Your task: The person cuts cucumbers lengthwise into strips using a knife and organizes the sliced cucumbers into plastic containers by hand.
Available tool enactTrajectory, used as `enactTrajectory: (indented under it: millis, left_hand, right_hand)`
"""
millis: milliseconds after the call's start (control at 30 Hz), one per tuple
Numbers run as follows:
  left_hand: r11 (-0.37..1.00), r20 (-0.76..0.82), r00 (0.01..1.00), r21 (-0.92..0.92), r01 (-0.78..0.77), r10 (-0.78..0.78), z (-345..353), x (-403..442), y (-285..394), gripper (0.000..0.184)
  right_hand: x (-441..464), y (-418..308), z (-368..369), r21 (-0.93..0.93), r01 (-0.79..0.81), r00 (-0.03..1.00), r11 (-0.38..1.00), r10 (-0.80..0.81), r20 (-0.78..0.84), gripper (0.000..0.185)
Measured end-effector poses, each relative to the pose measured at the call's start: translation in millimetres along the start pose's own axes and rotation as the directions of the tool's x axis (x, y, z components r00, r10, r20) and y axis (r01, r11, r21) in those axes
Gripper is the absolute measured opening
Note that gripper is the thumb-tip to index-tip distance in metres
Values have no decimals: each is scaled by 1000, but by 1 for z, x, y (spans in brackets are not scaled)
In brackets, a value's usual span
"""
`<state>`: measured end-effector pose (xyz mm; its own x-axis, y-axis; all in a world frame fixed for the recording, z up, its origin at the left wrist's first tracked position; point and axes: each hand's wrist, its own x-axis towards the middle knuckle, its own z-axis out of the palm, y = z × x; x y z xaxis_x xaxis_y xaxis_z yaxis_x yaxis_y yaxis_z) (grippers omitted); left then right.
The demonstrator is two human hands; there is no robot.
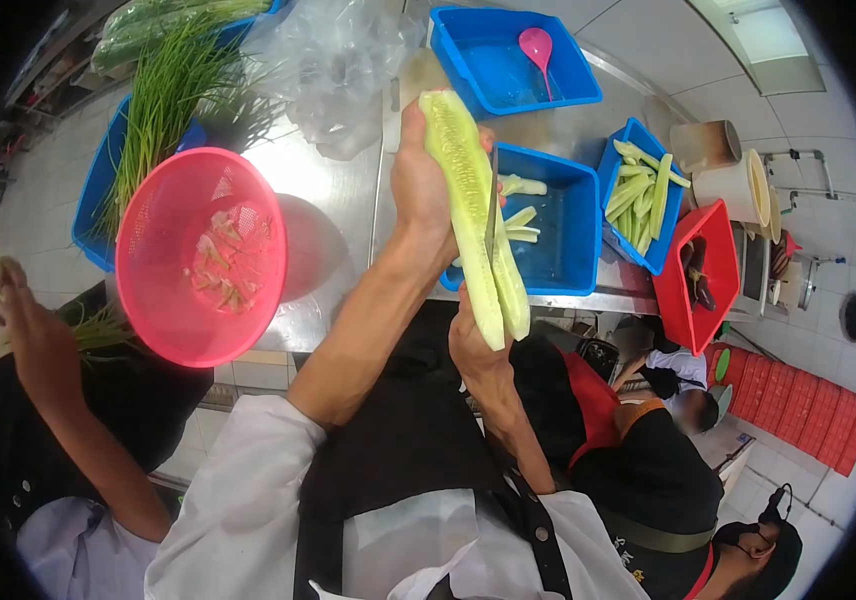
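Note:
A long halved cucumber [463,190], pale green with its seeded face showing, is split lengthwise toward its lower end. My left hand [420,175] wraps around its upper part. Below, my right hand [480,345] is closed around the lower end from behind, its fingers partly hidden. A thin knife blade [493,215] lies in the slit between the strips; its handle cannot be made out. Behind the cucumber, a blue basin [570,215] holds some pale green pieces. Cut cucumber strips [645,195] fill a smaller blue basin at the right.
On the metal table [343,205] are a pink colander [133,235] with scraps, plastic bags [333,70] and green stalks [153,110]. A blue basin [468,60] holds a pink ladle [536,48]. A red basin [675,290] holds eggplants. Co-workers stand on both sides.

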<state>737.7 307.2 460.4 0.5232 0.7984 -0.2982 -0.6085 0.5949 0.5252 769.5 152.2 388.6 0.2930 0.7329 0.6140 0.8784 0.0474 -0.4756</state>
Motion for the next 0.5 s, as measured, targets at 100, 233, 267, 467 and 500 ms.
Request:
enactTrajectory:
  millis: [100, 233, 267, 467, 500]
  left_hand:
    - [990, -44, 991, -65, 123, -126, 4, -12, -5, 42]
    - [988, -32, 993, -106, 108, -112, 9, -21, -11, 40]
    - [987, -35, 993, -120, 105, -110, 11, -20, -10, 39]
    - [984, -87, 990, -151, 94, -107, 0, -11, 1, 39]
    - [978, -22, 993, -172, 114, -120, 0, -14, 0, 43]
  right_hand:
    - [1, -5, -4, -113, -64, 981, 992, 83, 175, 18]
    - [7, -14, -10, 148, -362, 923, 920, 331, 198, 26]
    - [9, -16, -13, 115, -347, 925, 931, 319, 205, 27]
    - [25, -15, -17, -42, -64, 983, 997, 70, 168, 22]
    - [19, -11, -14, -21, -152, 968, 988, 154, 198, 18]
